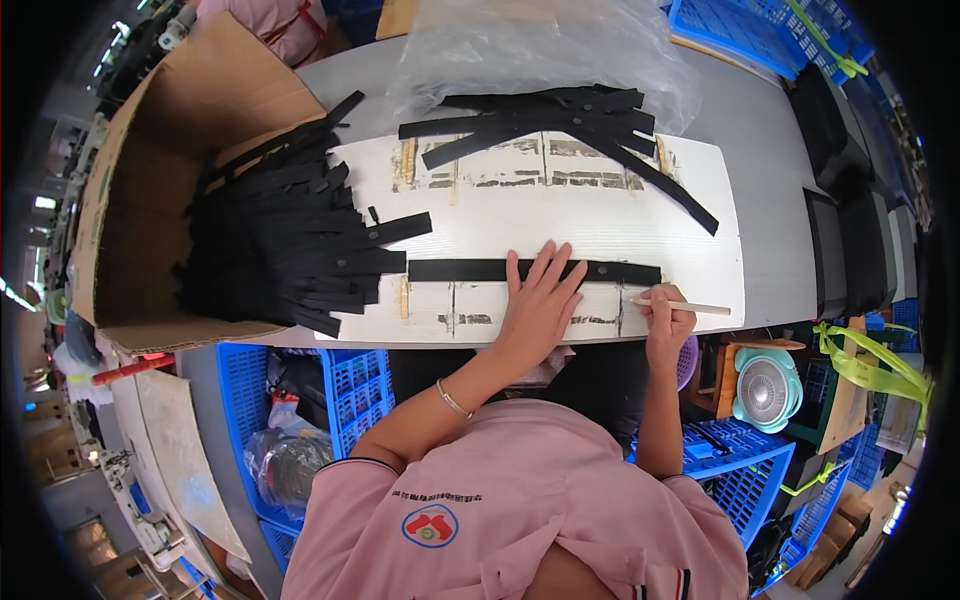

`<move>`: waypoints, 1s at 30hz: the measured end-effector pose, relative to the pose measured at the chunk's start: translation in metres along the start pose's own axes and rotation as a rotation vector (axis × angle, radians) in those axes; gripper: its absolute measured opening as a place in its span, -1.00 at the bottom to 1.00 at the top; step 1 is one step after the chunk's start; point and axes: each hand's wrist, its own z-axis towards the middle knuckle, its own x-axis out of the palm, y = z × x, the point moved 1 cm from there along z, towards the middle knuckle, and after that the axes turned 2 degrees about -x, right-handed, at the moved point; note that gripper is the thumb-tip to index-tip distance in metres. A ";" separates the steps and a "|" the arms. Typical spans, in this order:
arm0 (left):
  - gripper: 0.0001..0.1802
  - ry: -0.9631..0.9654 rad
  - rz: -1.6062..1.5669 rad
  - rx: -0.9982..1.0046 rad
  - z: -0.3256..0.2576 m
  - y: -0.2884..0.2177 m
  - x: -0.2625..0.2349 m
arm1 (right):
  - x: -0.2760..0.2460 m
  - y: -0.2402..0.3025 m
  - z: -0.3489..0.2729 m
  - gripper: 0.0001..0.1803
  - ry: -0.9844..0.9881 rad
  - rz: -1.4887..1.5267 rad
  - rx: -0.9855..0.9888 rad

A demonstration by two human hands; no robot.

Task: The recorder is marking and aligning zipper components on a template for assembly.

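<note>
My left hand (541, 300) lies flat with fingers spread, pressing a single black fabric strip (460, 269) onto a white board (480, 215). The strip runs left to right along the board's near part, with a small round dark spot near its right end. By that end, my right hand (665, 318) is closed around a slim white pencil (708, 308), whose shaft points right; its tip is hidden by my fingers. Marked lines and worn tape patches show on the board beside the strip. Farther back, several loose black strips (540, 118) lie crossed in a pile.
A cardboard box (135, 220) lies on its side at left, with a heap of black strips (270, 240) spilling toward the board. Clear plastic sheeting (540, 45) covers the table's back. Blue crates (360, 395) and a small teal fan (768, 390) stand below the table edge.
</note>
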 end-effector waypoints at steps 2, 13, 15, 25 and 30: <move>-0.52 0.001 -0.010 0.004 0.028 0.013 0.002 | 0.002 -0.001 0.001 -0.75 0.009 0.008 0.013; -0.42 -0.233 0.124 -0.067 0.025 0.090 -0.066 | 0.003 -0.006 0.002 -0.76 -0.003 -0.017 0.038; -0.38 -0.252 0.318 -0.182 0.006 0.119 -0.092 | 0.005 -0.005 0.002 -0.76 0.013 -0.007 0.043; -0.78 -0.312 0.282 -0.125 -0.001 0.105 -0.115 | 0.010 -0.003 0.005 -0.81 0.025 -0.027 -0.015; -0.58 -0.337 0.181 -0.052 0.002 0.082 -0.078 | 0.016 -0.001 0.003 -0.83 0.010 0.022 -0.029</move>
